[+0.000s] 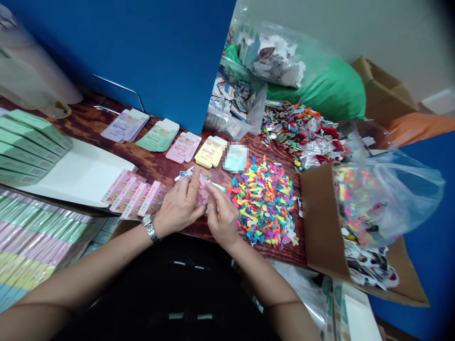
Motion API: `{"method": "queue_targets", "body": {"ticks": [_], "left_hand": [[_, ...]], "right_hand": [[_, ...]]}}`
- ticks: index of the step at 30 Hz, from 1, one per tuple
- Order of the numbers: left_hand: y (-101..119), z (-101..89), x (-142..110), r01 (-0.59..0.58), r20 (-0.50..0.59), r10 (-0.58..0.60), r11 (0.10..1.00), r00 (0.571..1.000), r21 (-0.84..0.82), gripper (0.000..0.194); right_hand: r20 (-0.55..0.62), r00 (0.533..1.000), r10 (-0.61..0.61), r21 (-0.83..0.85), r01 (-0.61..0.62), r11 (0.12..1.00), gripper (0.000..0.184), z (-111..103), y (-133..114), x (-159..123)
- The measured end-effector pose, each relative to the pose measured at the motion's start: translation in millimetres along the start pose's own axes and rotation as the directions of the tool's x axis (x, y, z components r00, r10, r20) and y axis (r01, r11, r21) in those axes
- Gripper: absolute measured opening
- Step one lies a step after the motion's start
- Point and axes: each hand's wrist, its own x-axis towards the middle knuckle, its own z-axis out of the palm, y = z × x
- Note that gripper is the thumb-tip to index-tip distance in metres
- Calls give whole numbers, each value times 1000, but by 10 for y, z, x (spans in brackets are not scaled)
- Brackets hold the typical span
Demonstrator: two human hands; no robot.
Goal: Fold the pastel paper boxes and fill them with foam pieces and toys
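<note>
Between my hands is a small pink carton (202,193), partly covered by my fingers. My left hand (179,201), with a metal watch at its wrist, wraps round it from the left. Fingers of my right hand (223,213) are pinched together at the carton's right end. Several pink boxes (137,194) lie in a row just left of my left hand. A few printed pieces (185,174) show behind my fingers. Right of my right hand spreads a pile of small neon-coloured pieces (265,201).
Flat carton stacks in purple (125,125), green (159,135), pink (184,147) and yellow (211,151) line the back. Green boxes (31,142) fill part of a white tray (88,166). A cardboard box (322,227) stands right; mixed trinkets (302,130) lie behind.
</note>
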Motion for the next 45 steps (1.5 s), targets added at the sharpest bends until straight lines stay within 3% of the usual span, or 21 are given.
{"method": "queue_targets", "body": {"ticks": [4,8,11,15,19,21,24,27,29,31,33,37,40,43,45], "left_hand": [[19,-116,-148,10,115,-12,1000,993,19,88],[9,-278,-330,17,230,-60,983,971,184,70],[-79,-324,-389,43,203,-106,955,973,293,62],[-223,-274,-390,73,158,-127,949,979,306,63],[-267,-166,-392,65,157,-116,953,981,297,67],[-265,-104,-399,61,156,-112,953,981,298,63],[-280,-16,-414,80,125,-118,958,985,275,58],[-314,33,-428,94,91,-118,967,989,238,56],[-326,27,-429,97,89,-120,968,989,231,57],[-322,-12,-417,99,96,-124,969,988,227,57],[-313,-82,-387,111,94,-133,971,987,211,57],[-315,-262,-253,153,32,-159,976,987,154,62],[-311,-352,-66,191,-115,-181,978,977,86,80],[-252,-341,157,204,-232,-188,978,954,49,98],[-180,-285,277,206,-222,-189,977,957,55,103]], "right_hand": [[88,996,15,113,-25,993,38,27,50,1],[245,968,56,217,-111,970,35,156,134,50],[308,951,-8,205,-58,977,35,343,159,66],[329,937,-117,177,60,982,34,569,261,173],[377,921,-93,-45,118,992,34,794,496,640],[458,888,-43,-228,165,960,44,922,602,995],[578,806,124,-448,187,874,70,1092,711,1493],[680,673,290,-523,168,835,86,1193,796,1773],[717,621,317,-522,176,835,88,1231,848,1829],[710,642,290,-520,200,830,87,1260,890,1829],[667,709,229,-523,227,821,82,1275,911,1816],[512,859,18,-432,239,870,41,1155,839,1786],[305,941,-148,-270,235,934,33,850,642,1667],[127,958,-258,-106,272,957,25,439,373,1407],[67,971,-229,-44,233,972,23,193,223,1192]]}}
